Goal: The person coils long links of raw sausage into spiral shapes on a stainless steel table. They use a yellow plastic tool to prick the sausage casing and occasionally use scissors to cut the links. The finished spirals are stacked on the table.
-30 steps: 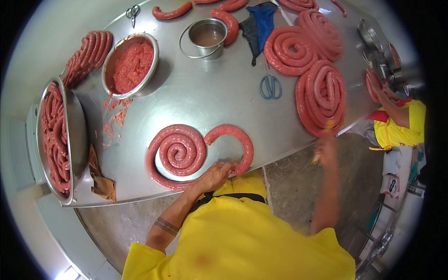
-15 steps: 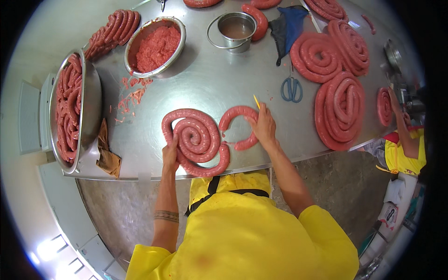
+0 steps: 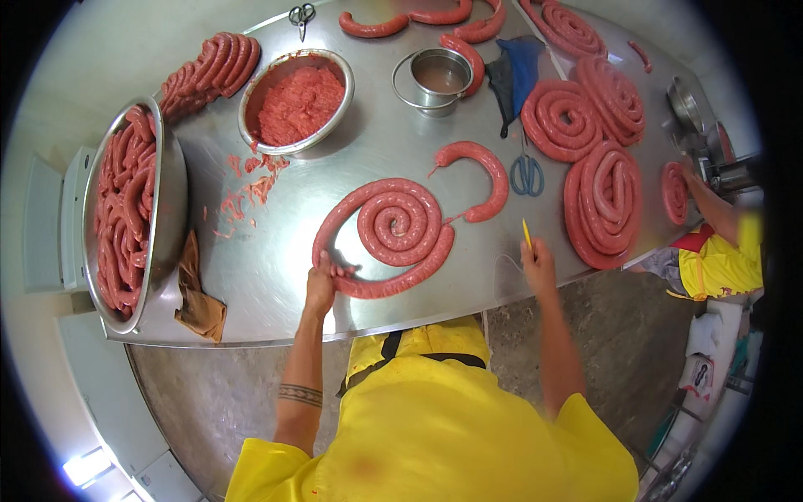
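A long raw sausage coil lies in a spiral on the metal table, its outer loop bowing toward me. My left hand is closed around that loop at its lower left. Right of the spiral, a curved sausage piece rests on the table, its lower end meeting the coil's end at a thin, pinched casing. My right hand, beyond the piece near the table's front edge, grips a thin yellow stick-like tool pointing upward. A fine pale strand seems to trail beside that hand.
Left stand a large bowl of sausages and a bowl of minced meat. Meat scraps and a brown cloth lie nearby. Blue-handled scissors, a small bucket and stacked coils are farther right. A co-worker's arm reaches in.
My right hand has let go of the curved sausage piece and moved right and nearer. The piece now lies farther up and right. My left hand still grips the coil's loop.
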Demonstrator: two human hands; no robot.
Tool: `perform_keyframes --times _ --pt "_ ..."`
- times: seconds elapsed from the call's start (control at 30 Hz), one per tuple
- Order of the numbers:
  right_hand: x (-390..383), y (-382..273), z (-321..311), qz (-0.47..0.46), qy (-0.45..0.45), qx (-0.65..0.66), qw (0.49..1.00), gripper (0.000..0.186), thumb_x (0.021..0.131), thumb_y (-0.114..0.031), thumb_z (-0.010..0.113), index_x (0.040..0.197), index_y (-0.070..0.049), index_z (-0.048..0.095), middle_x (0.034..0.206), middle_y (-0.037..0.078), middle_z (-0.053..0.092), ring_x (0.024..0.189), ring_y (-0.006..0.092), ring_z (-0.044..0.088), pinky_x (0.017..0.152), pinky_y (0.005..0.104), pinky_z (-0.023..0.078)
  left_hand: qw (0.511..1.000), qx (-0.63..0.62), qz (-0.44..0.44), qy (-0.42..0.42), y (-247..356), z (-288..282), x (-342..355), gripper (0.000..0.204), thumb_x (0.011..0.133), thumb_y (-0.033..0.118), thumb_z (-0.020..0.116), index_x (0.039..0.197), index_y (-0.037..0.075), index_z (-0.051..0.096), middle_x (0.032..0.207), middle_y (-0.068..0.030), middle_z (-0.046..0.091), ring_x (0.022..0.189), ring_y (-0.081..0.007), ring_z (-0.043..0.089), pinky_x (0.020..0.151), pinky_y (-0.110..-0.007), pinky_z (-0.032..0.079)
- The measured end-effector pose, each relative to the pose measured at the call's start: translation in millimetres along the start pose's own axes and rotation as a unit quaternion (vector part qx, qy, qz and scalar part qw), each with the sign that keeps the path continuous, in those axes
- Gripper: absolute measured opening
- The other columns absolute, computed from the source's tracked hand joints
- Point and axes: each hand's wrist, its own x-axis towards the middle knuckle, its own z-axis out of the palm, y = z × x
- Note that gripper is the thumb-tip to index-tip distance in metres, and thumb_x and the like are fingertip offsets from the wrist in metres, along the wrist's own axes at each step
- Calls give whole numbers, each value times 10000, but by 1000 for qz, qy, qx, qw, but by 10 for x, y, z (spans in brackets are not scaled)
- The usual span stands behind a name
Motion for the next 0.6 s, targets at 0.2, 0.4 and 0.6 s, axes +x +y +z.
perform_keyframes --times 0.2,0.4,0.6 --pt "-1016 -426 537 35 -199 1 979 264 1035 -282 553 1142 -43 584 801 128 622 739 246 603 713 404 495 839 488 239 -17 12 -3 -239 534 1080 354 454 793 -35 680 871 -224 683 822 -360 676 769 -460 505" --pt "-1435 -1761 1368 -150 -546 10 825 266 1055 -278 499 1134 -49 609 898 154 637 771 313 603 737 398 484 954 -275 -13 -122 192 -290 -356 440 1067 384 481 1208 -20 581 1017 -146 703 1137 -304 617 1093 -460 426" --pt "-1362 -2121 1815 -149 -576 -1 803 302 1035 -335 523 1084 -52 617 901 202 653 844 381 645 754 451 487 897 -343 -191 -203 116 -535 -200 416 1059 429 484 1127 28 571 890 -123 684 1077 -314 641 1032 -455 481"
